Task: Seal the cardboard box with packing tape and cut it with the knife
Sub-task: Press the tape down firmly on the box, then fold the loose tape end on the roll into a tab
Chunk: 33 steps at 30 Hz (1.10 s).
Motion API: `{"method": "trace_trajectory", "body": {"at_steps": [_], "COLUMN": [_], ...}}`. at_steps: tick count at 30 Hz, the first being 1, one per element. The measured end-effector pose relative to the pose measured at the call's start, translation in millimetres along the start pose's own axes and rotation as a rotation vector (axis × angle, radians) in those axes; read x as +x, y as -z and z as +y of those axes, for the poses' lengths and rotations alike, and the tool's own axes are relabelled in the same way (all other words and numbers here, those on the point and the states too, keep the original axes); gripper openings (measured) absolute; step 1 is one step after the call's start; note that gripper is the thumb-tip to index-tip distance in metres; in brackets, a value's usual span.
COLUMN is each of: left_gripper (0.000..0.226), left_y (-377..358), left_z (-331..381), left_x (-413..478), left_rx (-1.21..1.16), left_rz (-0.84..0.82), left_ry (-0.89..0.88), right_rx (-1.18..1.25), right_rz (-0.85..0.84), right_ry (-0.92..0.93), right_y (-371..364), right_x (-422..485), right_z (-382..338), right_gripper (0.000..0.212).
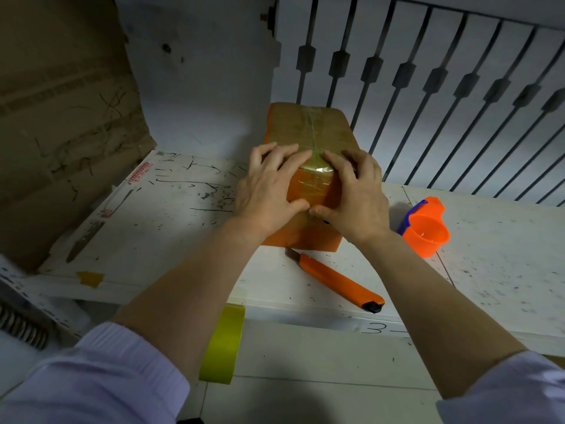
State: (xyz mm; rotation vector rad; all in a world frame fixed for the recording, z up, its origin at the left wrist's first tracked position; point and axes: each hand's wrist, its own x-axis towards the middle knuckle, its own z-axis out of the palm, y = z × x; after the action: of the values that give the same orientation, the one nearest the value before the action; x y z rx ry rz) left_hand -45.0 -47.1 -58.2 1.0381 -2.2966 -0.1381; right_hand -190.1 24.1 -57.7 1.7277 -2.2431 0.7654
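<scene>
A: Head view: how far along?
B: Tape (315, 175) covers the cardboard box (308, 133) on the bench (171, 224); left hand (269, 185) and right hand (354, 194) press it flat, grasping nothing.
A: Left?
B: Probably little; knife (336, 280) lies beside the box.

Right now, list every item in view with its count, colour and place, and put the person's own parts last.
Tape-wrapped cardboard box: one, brown and orange, on the white table under both hands.
Orange utility knife: one, on the table just in front of the box.
Orange and blue tape dispenser: one, on the table to the right of the box.
Yellow tape strip: one, hanging from the table's front edge.
Scuffed white table: one, white with dark marks.
Large flat cardboard sheet: one, brown, leaning at the left.
Dark metal railing bars: several, behind the table.
Hands: left and right, pressed flat on the box's near end.
</scene>
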Motion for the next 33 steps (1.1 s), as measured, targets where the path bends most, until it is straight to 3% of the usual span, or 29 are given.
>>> {"method": "trace_trajectory", "body": {"at_steps": [4,7,9,11,12,13,14,16,18,21,23,26,28,30,33], "left_gripper": [0.093,0.085,0.070,0.045,0.028,0.014,0.021,0.037,0.034,0.009,0.014,0.040,0.056,0.049,0.059], "left_y": [8.9,26.6,37.3,43.1,43.5,35.4,27.9,10.2,-3.2,-18.4,-22.9,-18.3,-11.4,-11.0,-12.0], "left_z": [-0.4,2.6,2.5,-0.2,-1.5,-8.6,-15.9,-34.1,-45.6,-50.3,-50.9,-51.7,-45.8,-42.8,-46.6], "left_x": [0.6,-8.1,-26.4,-53.1,-67.7,-82.0,-94.4,-120.7,-148.4,-177.8,-179.7,-170.6,-165.7,-162.2,-153.5], "left_rx": [0.032,-0.150,-0.312,-0.411,-0.465,-0.527,-0.591,-0.720,-0.811,-0.922,-0.943,-0.975,-1.029,-1.058,-1.063], "left_rz": [-0.120,-0.176,-0.129,0.013,0.095,0.152,0.172,0.088,-0.036,-0.163,-0.200,-0.162,-0.119,-0.119,-0.232], "left_ry": [-0.016,0.032,0.135,0.288,0.406,0.543,0.699,1.037,1.220,1.173,1.201,1.322,1.277,1.218,1.233], "right_rx": [-0.007,-0.003,0.026,0.060,0.092,0.152,0.222,0.337,0.385,0.412,0.415,0.362,0.323,0.281,0.271], "right_rz": [-0.097,-0.138,0.025,0.295,0.328,0.254,0.101,-0.267,-0.483,-0.614,-0.657,-0.685,-0.697,-0.698,-0.694], "right_ry": [-0.004,-0.014,-0.038,-0.071,-0.098,-0.118,-0.134,-0.148,-0.127,-0.113,-0.129,-0.091,-0.053,-0.023,-0.032], "right_y": [7.9,16.4,19.2,16.7,12.6,6.0,-1.3,-18.2,-31.1,-46.9,-51.3,-57.2,-61.6,-65.1,-65.1], "right_x": [0.3,-1.6,-14.6,-35.6,-46.3,-56.1,-65.0,-83.4,-99.3,-112.9,-114.6,-112.7,-111.3,-111.1,-109.9], "right_z": [-2.0,-3.5,-11.5,-25.7,-34.3,-42.6,-50.9,-65.7,-77.5,-86.6,-90.2,-93.6,-95.1,-95.9,-96.3], "right_gripper": [0.101,0.099,0.085,0.055,0.041,0.030,0.025,0.029,0.036,0.042,0.041,0.038,0.039,0.039,0.044]}}
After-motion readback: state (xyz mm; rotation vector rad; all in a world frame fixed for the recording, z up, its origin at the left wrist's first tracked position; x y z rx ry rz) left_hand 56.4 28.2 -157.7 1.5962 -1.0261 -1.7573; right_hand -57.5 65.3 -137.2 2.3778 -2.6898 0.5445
